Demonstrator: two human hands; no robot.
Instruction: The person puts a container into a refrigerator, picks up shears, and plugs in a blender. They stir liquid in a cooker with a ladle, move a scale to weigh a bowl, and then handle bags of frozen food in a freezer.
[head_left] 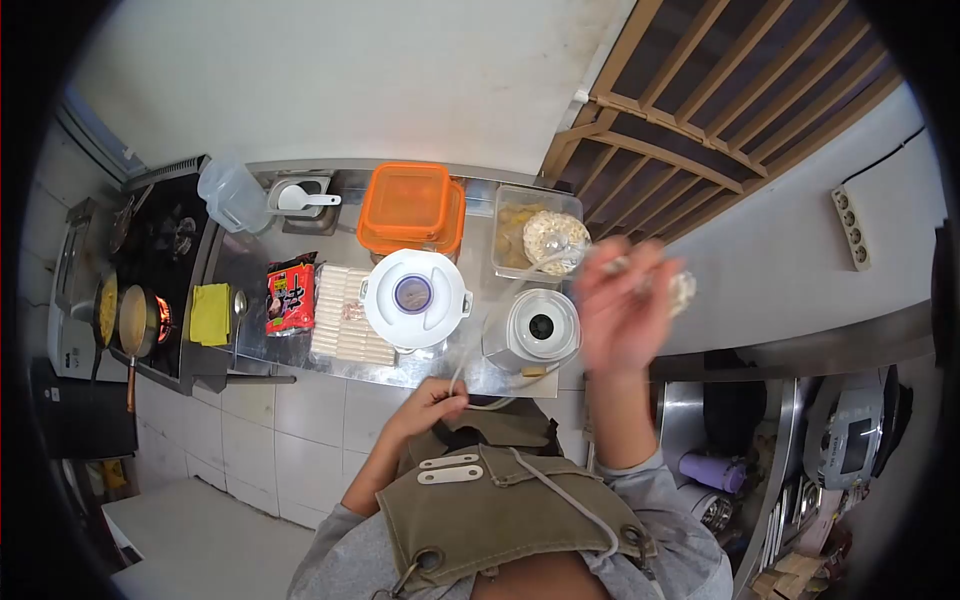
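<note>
My left hand (437,402), fingers closed, grips a pale power cord (458,370) at the counter's front edge. The cord runs up past a white blender base (540,330) with a black coupling on top, towards my right hand (628,300). That hand is raised right of the base and blurred by motion; its fingers look closed round the cord. A whitish blurred thing (683,291) shows beside it, possibly the plug. Left of the base stands a white lidded blender jar (417,298) with a purple-rimmed cap. Behind is a clear container (508,262) with a round, pale, lumpy item.
Orange-lidded boxes (405,200), a red noodle packet (291,296), wrapped pale sticks (345,315) and a yellow cloth (210,314) lie on the steel counter. At far left a pan (138,322) sits by a glowing burner. A socket strip (851,229) hangs on the right wall.
</note>
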